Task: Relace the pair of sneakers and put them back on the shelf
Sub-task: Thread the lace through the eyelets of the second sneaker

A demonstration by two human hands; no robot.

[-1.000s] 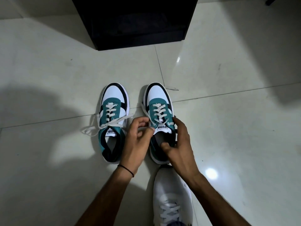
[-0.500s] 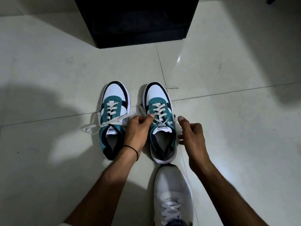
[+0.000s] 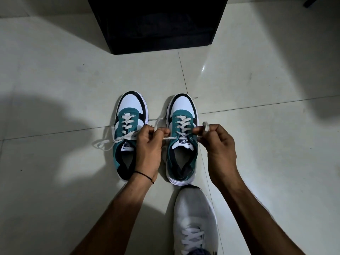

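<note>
**Both lace ends held over the right-hand sneaker**

The right-hand sneaker (image 3: 182, 137) stands on the tiled floor (image 3: 55, 80), toe toward the black shelf (image 3: 156, 24). Just left of it sits the other sneaker (image 3: 128, 129), its lace (image 3: 103, 144) trailing loose. The left hand (image 3: 149, 144) is pinched closed on one lace end at this sneaker's left side; the right hand (image 3: 219, 142) is pinched closed on the other end (image 3: 206, 126) at its right. Behind its heel is a grey worn shoe (image 3: 195, 218).

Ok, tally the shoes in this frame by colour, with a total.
Teal, white and black sneakers: 2, the left one and the right one, side by side on the floor
Grey-white shoe, at the bottom edge: 1
Total: 3
</note>
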